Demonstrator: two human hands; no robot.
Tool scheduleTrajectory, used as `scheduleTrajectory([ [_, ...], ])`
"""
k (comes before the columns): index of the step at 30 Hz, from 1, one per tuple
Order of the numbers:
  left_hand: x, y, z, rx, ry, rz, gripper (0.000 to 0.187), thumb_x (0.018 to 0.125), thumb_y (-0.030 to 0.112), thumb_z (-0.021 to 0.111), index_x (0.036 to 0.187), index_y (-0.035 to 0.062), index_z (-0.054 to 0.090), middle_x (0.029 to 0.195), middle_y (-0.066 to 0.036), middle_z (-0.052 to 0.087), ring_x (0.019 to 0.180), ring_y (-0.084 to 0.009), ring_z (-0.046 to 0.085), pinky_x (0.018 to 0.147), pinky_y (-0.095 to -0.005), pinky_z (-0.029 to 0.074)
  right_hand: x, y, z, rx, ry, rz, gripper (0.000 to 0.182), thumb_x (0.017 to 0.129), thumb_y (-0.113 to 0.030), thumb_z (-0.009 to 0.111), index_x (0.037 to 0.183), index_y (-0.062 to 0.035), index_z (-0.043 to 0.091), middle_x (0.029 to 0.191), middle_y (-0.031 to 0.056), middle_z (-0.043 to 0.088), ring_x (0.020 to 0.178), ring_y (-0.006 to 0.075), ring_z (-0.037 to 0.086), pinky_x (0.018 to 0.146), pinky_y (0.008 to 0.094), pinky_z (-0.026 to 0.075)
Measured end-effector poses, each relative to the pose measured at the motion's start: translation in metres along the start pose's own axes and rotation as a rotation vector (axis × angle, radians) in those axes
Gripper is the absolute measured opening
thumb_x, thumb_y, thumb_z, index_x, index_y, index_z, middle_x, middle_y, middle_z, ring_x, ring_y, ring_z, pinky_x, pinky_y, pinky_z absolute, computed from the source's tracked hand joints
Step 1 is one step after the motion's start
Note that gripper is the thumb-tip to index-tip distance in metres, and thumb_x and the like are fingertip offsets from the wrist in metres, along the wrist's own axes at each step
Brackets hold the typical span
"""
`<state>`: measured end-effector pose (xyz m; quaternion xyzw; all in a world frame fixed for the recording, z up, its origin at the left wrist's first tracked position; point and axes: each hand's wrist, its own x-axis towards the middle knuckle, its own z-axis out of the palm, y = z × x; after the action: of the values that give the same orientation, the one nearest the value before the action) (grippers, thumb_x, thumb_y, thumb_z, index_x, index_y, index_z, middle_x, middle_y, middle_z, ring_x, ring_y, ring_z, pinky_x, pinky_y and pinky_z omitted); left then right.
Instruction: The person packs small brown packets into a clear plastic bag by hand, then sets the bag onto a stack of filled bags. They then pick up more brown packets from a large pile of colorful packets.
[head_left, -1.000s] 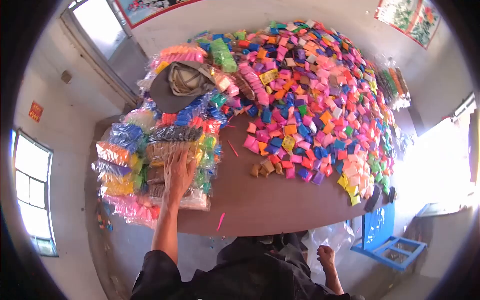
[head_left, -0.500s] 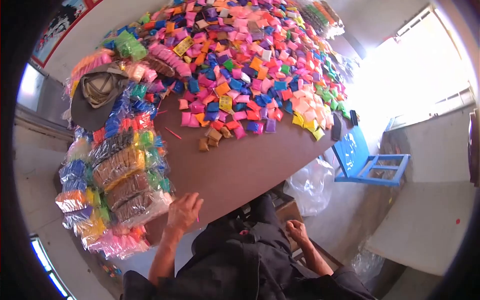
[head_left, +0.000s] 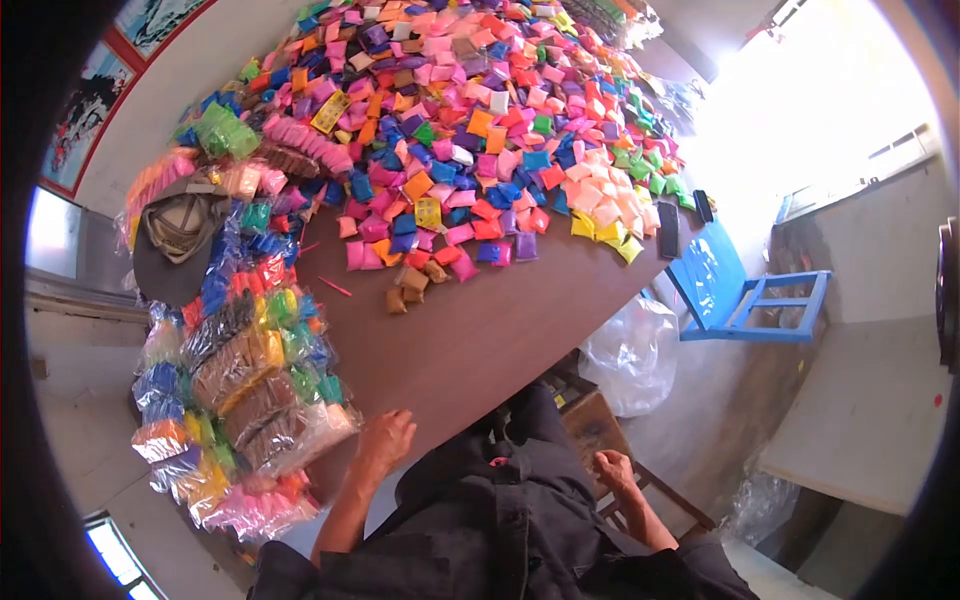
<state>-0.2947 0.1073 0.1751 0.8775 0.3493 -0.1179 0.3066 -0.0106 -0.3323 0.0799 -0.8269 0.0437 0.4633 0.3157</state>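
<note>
My left hand (head_left: 386,440) rests at the near edge of the brown table (head_left: 460,340), beside the stacked clear bags of coloured packets (head_left: 270,400). Its fingers are curled together, and whatever they may hold is hidden. My right hand (head_left: 613,470) is below the table edge, to the right of my lap, with its fingers curled in; nothing can be made out in it. Across the table spreads a big heap of small coloured packets (head_left: 480,150). A few brown packets (head_left: 410,285) lie at its near edge, and a thin pink stick (head_left: 334,286) lies left of them.
A dark cap (head_left: 180,240) sits on the bags at the left. At the table's right corner lies a black phone (head_left: 668,230). Beyond that edge are a blue folding chair (head_left: 740,290), a clear plastic bag (head_left: 632,355) and a wooden stool (head_left: 600,430).
The view has shifted slightly. My left hand has moved a little along the table edge, and the pink item formerly seen beside its fingers no longer shows. My right hand's fingers look slightly looser.
</note>
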Motion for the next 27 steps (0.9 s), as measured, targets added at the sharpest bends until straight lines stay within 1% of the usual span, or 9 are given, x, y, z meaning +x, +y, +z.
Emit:
scheduleTrajectory([
  [2, 0.001, -0.001, 0.004, 0.015, -0.008, -0.010, 0.019, 0.095, 0.023, 0.069, 0.100, 0.0052, 0.068, 0.099, -0.020, 0.072, 0.095, -0.0451, 0.069, 0.083, -0.0553, 0.056, 0.002, -0.031, -0.006, 0.000, -0.040, 0.005, 0.038, 0.100, -0.034, 0.066, 0.113, 0.0005, 0.075, 0.087, 0.0045, 0.072, 0.078, 0.0153, 0.068, 0.070, 0.0335, 0.058],
  [7, 0.015, 0.009, 0.013, -0.002, 0.030, -0.014, 0.018, 0.092, 0.021, 0.071, 0.100, 0.0046, 0.071, 0.097, -0.022, 0.072, 0.093, -0.0462, 0.069, 0.081, -0.0561, 0.056, 0.055, -0.049, -0.016, -0.047, 0.018, -0.186, 0.040, 0.100, -0.035, 0.066, 0.114, 0.0011, 0.075, 0.088, 0.0044, 0.072, 0.080, 0.0125, 0.066, 0.071, 0.0316, 0.056],
  [11, 0.029, -0.001, 0.039, 0.019, -0.042, -0.060, 0.020, 0.090, 0.019, 0.071, 0.103, 0.0041, 0.072, 0.098, -0.023, 0.073, 0.094, -0.0460, 0.069, 0.081, -0.0559, 0.055, 0.094, -0.071, -0.035, -0.041, 0.039, -0.215, 0.041, 0.099, -0.035, 0.066, 0.117, 0.0005, 0.076, 0.091, 0.0044, 0.074, 0.082, 0.0105, 0.065, 0.072, 0.0315, 0.055],
  [12, 0.034, -0.003, 0.046, 0.002, -0.063, -0.083, 0.020, 0.089, 0.019, 0.072, 0.102, 0.0042, 0.073, 0.098, -0.023, 0.073, 0.093, -0.0461, 0.069, 0.081, -0.0558, 0.055, 0.098, -0.080, -0.043, -0.136, 0.078, -0.242, 0.041, 0.098, -0.035, 0.065, 0.116, 0.0006, 0.077, 0.092, 0.0056, 0.075, 0.084, 0.0125, 0.067, 0.075, 0.0329, 0.055],
  [15, 0.043, 0.005, 0.059, -0.013, -0.038, -0.111, 0.017, 0.088, 0.019, 0.072, 0.097, 0.0044, 0.073, 0.092, -0.023, 0.073, 0.089, -0.0458, 0.070, 0.080, -0.0555, 0.056, 0.109, -0.100, -0.067, -0.130, 0.090, -0.241, 0.043, 0.097, -0.035, 0.063, 0.113, 0.0017, 0.077, 0.092, 0.0084, 0.076, 0.085, 0.0161, 0.069, 0.078, 0.0345, 0.056],
  [18, 0.047, 0.014, 0.068, -0.026, 0.007, -0.125, 0.015, 0.087, 0.020, 0.072, 0.092, 0.0050, 0.072, 0.085, -0.021, 0.073, 0.085, -0.0452, 0.070, 0.080, -0.0555, 0.056, 0.122, -0.110, -0.089, -0.091, 0.038, -0.127, 0.043, 0.096, -0.034, 0.062, 0.114, 0.0017, 0.077, 0.094, 0.0115, 0.078, 0.088, 0.0197, 0.071, 0.083, 0.0365, 0.057],
  [21, 0.047, 0.020, 0.071, -0.052, -0.023, -0.190, 0.016, 0.088, 0.021, 0.071, 0.089, 0.0053, 0.071, 0.082, -0.020, 0.072, 0.083, -0.0443, 0.071, 0.080, -0.0550, 0.056, 0.130, -0.117, -0.105, -0.235, 0.129, -0.159, 0.043, 0.095, -0.035, 0.063, 0.113, 0.0016, 0.077, 0.094, 0.0121, 0.078, 0.087, 0.0206, 0.072, 0.082, 0.0375, 0.057],
  [24, 0.043, 0.021, 0.076, -0.037, -0.014, -0.172, 0.017, 0.088, 0.022, 0.070, 0.089, 0.0057, 0.072, 0.081, -0.019, 0.072, 0.083, -0.0434, 0.071, 0.081, -0.0533, 0.057, 0.153, -0.098, -0.110, -0.126, 0.103, -0.157, 0.044, 0.094, -0.036, 0.063, 0.112, 0.0014, 0.077, 0.093, 0.0122, 0.078, 0.088, 0.0206, 0.073, 0.082, 0.0381, 0.058],
  [27, 0.037, 0.022, 0.077, 0.008, -0.034, -0.187, 0.018, 0.089, 0.024, 0.069, 0.091, 0.0062, 0.073, 0.082, -0.019, 0.074, 0.084, -0.0427, 0.072, 0.082, -0.0514, 0.057, 0.157, -0.100, -0.113, -0.176, 0.120, -0.206, 0.044, 0.095, -0.037, 0.063, 0.113, 0.0008, 0.077, 0.092, 0.0115, 0.078, 0.085, 0.0189, 0.072, 0.079, 0.0373, 0.057],
])
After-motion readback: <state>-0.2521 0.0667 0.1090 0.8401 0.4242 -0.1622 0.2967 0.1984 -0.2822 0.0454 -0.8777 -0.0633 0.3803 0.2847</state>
